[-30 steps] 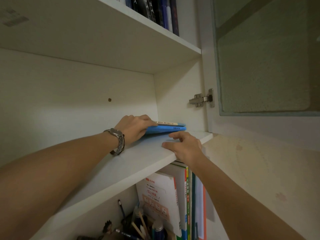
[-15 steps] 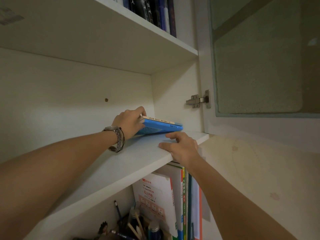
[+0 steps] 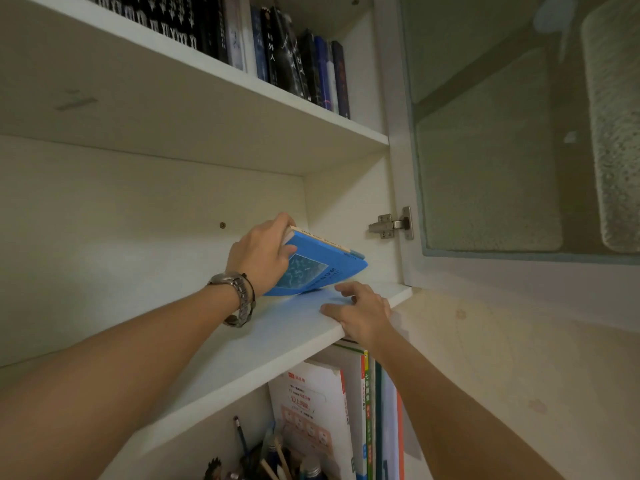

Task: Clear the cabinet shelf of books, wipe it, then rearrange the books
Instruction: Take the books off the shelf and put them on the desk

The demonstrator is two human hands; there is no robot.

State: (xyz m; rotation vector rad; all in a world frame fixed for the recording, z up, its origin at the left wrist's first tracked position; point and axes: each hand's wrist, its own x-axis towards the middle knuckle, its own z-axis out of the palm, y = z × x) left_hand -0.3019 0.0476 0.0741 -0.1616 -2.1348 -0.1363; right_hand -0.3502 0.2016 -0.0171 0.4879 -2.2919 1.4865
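A blue book (image 3: 318, 268) with a thinner book lying on top of it is tilted up on the white middle shelf (image 3: 242, 344), near the right inner wall. My left hand (image 3: 259, 254), with a metal watch on the wrist, grips the raised left end of these books. Their lower right edge still touches the shelf. My right hand (image 3: 360, 313) rests on the shelf's front edge just below the books, fingers spread on the board. The remainder of this shelf is bare.
A row of dark upright books (image 3: 291, 60) fills the shelf above. Below stand upright workbooks (image 3: 322, 417) and a pot of pens (image 3: 266, 459). The frosted glass cabinet door (image 3: 519, 133) hangs open at right on a metal hinge (image 3: 391, 225).
My left hand has lifted the left end of the books from flat to steeply tilted. My right hand has stayed on the shelf edge. The view has tipped upward.
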